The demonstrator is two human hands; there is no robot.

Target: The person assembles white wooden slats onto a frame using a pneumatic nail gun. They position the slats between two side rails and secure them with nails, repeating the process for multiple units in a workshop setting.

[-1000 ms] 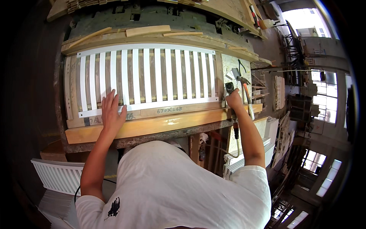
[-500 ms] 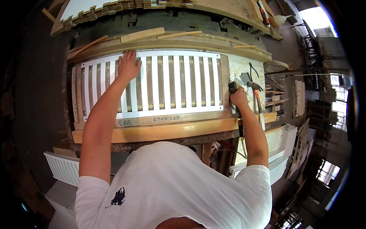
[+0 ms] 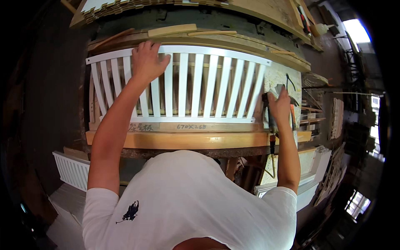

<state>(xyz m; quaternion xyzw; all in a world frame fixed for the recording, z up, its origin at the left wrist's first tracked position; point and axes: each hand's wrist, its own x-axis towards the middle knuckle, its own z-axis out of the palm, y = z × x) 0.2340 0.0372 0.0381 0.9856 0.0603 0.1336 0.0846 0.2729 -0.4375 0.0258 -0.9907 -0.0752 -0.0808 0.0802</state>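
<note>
A white slatted panel [image 3: 183, 87] lies tilted over a wooden jig [image 3: 225, 126], its far rail raised toward me and its near rail low. My left hand [image 3: 148, 62] has its fingers over the far rail, left of the middle, and grips it. At the right end of the bench, my right hand [image 3: 280, 106] is beside a black air tool [image 3: 271, 123] with a hose running down from it. Its thumb and fingers are spread near a grey, flat piece [image 3: 278, 88], and I see nothing held in them.
An orange-handled hammer [image 3: 292, 116] and pliers [image 3: 290, 82] lie right of my right hand. Wood strips [image 3: 172, 30] rest along the bench's far ledge. A yellowish board [image 3: 183, 140] edges the near side. Another white slatted panel [image 3: 71, 170] stands lower left.
The panel's far rail has come up off the jig in my left hand, and the panel has shifted right. My right hand has let go of the air tool and spread its fingers.
</note>
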